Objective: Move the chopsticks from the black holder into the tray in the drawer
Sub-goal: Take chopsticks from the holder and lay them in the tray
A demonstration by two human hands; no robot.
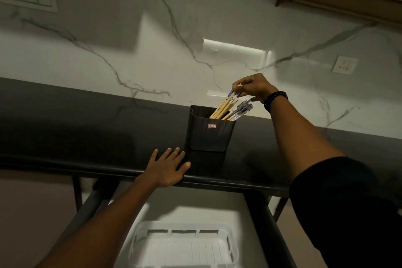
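Head view: our right hand (252,87) reaches over the black holder (208,135) and pinches the upper ends of a few chopsticks (226,107) between thumb and fingertips. Their lower ends are inside the holder, and the rest of the bundle leans against its right rim. Gripping at the tops, we judge, lets the sticks slide straight up and out without tipping the holder.

Our left hand (168,167) lies flat on the dark tabletop (87,132) just left of the holder's foot. Its fingers are spread and it holds nothing, likely as a brace. Whether the thumb touches the holder we cannot tell.

Below and in front of the holder the drawer (217,209) stands open, and in it sits the white slotted tray (182,246), with no chopsticks in the part we can see. It lies almost directly under the holder, so the carry should be short.

Behind the holder rises a marble-veined wall (152,50). A beaded bracelet (275,99) circles the right wrist.
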